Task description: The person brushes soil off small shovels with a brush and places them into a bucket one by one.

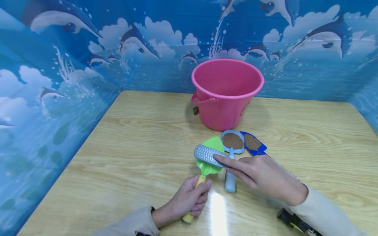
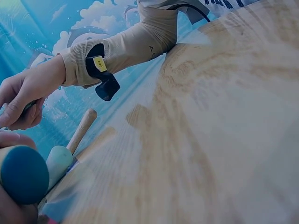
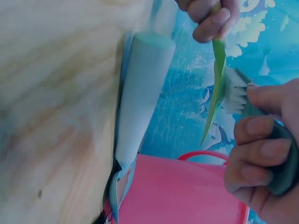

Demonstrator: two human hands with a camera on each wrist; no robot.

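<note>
Held in my left hand [image 1: 192, 198] is the yellow handle of a toy shovel with a bright green blade [image 1: 215, 143]. Its blue handle end [image 2: 24, 175] shows close up in the left wrist view. My right hand [image 1: 262, 177] grips a scrubbing brush [image 1: 206, 154] with a grey-green back, laid across the blade. In the right wrist view the white bristles [image 3: 235, 95] press against the green blade [image 3: 217, 84], and the fingers curl round the brush handle. Beside the blade lies a light blue shovel [image 1: 231, 183] with a brown patch on its scoop, partly under my right hand.
A dark blue shovel [image 1: 260, 149], also brown-patched, lies right of the light blue one; its wooden handle [image 2: 83, 130] shows in the left wrist view. Behind them stands a pink bucket [image 1: 221, 114]. A dolphin-print sheet [image 1: 165, 72] hangs round the wooden table [image 1: 133, 137].
</note>
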